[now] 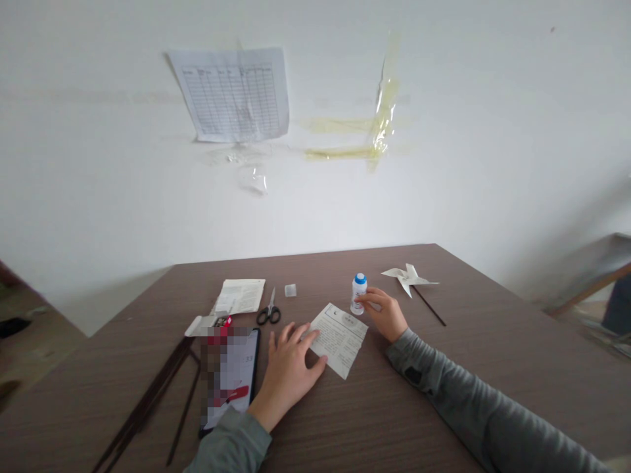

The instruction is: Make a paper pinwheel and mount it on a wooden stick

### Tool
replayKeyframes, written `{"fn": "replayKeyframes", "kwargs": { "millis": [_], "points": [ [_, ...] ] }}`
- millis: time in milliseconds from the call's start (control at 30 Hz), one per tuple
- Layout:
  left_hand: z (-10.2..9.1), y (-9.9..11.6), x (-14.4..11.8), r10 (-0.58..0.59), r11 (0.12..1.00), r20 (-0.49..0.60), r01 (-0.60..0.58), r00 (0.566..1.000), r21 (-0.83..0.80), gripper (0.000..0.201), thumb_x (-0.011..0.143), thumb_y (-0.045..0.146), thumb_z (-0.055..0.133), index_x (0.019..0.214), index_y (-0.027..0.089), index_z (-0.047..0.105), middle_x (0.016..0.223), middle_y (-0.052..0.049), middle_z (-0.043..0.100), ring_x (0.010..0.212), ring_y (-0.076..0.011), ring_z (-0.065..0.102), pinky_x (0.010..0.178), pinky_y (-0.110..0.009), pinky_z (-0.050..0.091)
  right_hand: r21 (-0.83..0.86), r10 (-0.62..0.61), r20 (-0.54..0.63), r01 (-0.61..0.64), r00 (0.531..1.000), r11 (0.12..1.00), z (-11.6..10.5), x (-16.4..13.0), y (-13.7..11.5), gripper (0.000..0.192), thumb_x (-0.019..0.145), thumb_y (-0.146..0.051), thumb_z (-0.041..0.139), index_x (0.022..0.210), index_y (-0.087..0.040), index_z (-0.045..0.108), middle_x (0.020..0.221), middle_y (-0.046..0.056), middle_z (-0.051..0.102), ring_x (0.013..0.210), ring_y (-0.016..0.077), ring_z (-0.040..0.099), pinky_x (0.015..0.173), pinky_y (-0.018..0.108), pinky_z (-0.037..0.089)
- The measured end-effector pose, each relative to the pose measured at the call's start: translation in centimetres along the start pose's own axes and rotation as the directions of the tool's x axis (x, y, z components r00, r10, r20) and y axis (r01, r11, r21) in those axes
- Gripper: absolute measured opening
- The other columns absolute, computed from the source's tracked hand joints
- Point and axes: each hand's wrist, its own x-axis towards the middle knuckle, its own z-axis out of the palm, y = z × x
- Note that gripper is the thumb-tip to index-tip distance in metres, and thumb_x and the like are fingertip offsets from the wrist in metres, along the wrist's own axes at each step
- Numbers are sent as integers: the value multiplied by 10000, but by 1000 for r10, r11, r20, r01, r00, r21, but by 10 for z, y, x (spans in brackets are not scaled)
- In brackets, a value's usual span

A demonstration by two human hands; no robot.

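Note:
My left hand [287,368] lies flat, fingers spread, on the brown table [444,407], its fingertips pressing the near-left edge of a printed paper square [342,338]. My right hand [384,312] is curled around a small white glue bottle with a blue cap [359,291], which stands upright just beyond the paper's far corner. A finished white paper pinwheel on a dark stick [410,281] lies to the right of the bottle.
Black-handled scissors [269,310] lie left of the paper, beside a folded printed sheet [240,295] and a small clear piece [290,290]. A phone [231,378] and several dark sticks [152,401] sit at the near left. A printed table sheet [231,93] hangs on the wall.

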Motion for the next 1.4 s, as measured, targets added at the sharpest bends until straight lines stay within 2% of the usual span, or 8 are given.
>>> {"fn": "replayKeyframes", "kwargs": {
  "millis": [133, 233, 433, 767, 933, 1100, 1267, 1400],
  "points": [
    [3, -2, 0, 7, 1000, -21, -7, 1000, -10, 577, 1119, 329, 874, 1696, 340, 906, 1873, -123, 797, 1856, -528, 606, 1558, -888, 404, 40, 119, -59, -116, 991, 992, 1, -1, 1, 250, 916, -517, 932, 822, -309, 830, 1124, 115, 995, 1151, 408, 956, 1139, 570, 760],
    [5, -5, 0, -2, 1000, -40, 3, 999, 21, 569, 1135, 335, 861, 1702, 340, 900, 1879, -117, 793, 1856, -517, 606, 1556, -858, 424, 68, 185, -102, -179, 977, 981, 1, 0, 0, 369, 824, -586, 1004, 871, -321, 751, 1158, 124, 998, 1201, 437, 954, 1170, 634, 757],
    [6, -12, 0, -32, 996, -88, 39, 996, 85, 515, 1176, 360, 840, 1686, 357, 910, 1888, -121, 786, 1847, -510, 609, 1545, -846, 433, 72, 223, -87, -217, 971, 973, 1, 4, 1, 467, 745, -497, 1045, 1105, -289, 832, 1113, 121, 979, 1080, 401, 956, 1083, 600, 781],
    [-7, -13, 0, -61, 991, -50, 66, 997, 113, 507, 1176, 342, 835, 1675, 331, 928, 1911, -161, 756, 1863, -550, 583, 1527, -903, 438, 64, 252, 24, -253, 967, 965, 12, 21, -4, 338, 800, -415, 1039, 1087, -282, 921, 1105, 91, 998, 1061, 366, 955, 1100, 556, 763],
    [-19, -18, 1, -123, 983, -3, 122, 992, 140, 512, 1194, 335, 807, 1693, 367, 915, 1964, -127, 710, 1915, -519, 523, 1556, -878, 405, 128, 260, 124, -276, 957, 953, 36, 52, -5, 332, 776, -342, 1075, 1075, -266, 951, 1097, 102, 1004, 1095, 396, 978, 1093, 579, 788],
    [-27, -22, 3, -160, 976, 1, 158, 987, 148, 480, 1198, 337, 792, 1652, 390, 937, 1960, -106, 718, 1923, -507, 511, 1561, -884, 379, 198, 278, 218, -321, 935, 926, 73, 82, -5, 353, 746, -345, 1144, 1036, -257, 963, 1107, 127, 1018, 1140, 444, 996, 1081, 596, 814],
    [-23, -30, 4, -147, 976, -2, 146, 989, 160, 496, 1188, 339, 777, 1656, 388, 935, 1955, -117, 721, 1914, -523, 513, 1543, -916, 378, 226, 294, 266, -356, 918, 907, 112, 95, -7, 405, 719, -359, 1181, 1048, -244, 975, 1088, 119, 1023, 1153, 449, 1005, 1120, 607, 817],
    [-12, -43, 5, -88, 987, -46, 93, 995, 130, 502, 1165, 346, 785, 1638, 384, 947, 1911, -147, 760, 1875, -558, 552, 1513, -948, 397, 209, 305, 282, -368, 910, 906, 128, 96, -8, 402, 729, -331, 1172, 1076, -236, 992, 1055, 99, 1022, 1145, 423, 1007, 1132, 570, 813]
  ]
}}
